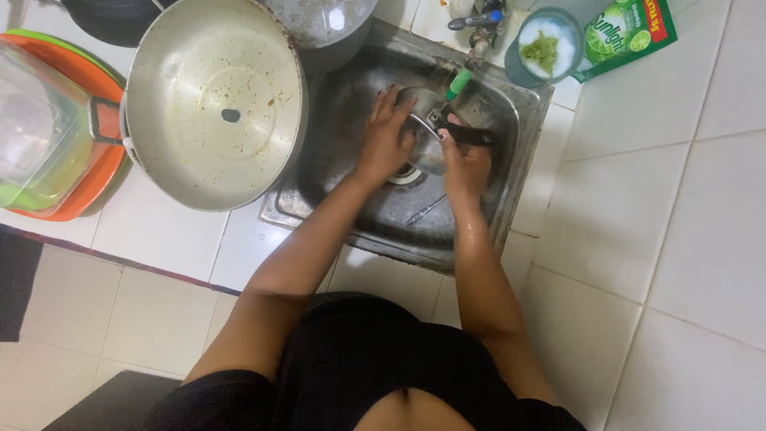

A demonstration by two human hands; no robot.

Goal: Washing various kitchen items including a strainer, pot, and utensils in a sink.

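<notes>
Steel glints at the centre of the frame, where a small saucepan point(427, 136) is held tilted over the drain of a square metal sink point(523, 152). The right hand point(467, 160) is clamped around the pan's black handle point(471, 137), while the left hand point(384, 137) lies flat against the bowl, fingers spread and closed on nothing. A green-tipped tap point(461, 80) points down at the pan from the upper edge of the sink; whether water runs cannot be told. A piece of cutlery point(424, 210) lies on the sink floor just below the hands. By all appearances this is the scrubbing or rinsing stage of washing up, and the next move would seem to call for a firm hold on the handle while the pan is turned under the tap. To the left, a large, food-flecked metal lid point(211, 104) rests over the sink's edge, beside a clear container on an orange tray point(80, 191). At upper right stand a cup of green paste point(544, 48) and a green detergent pouch point(626, 32) on white tiles point(678, 239).
</notes>
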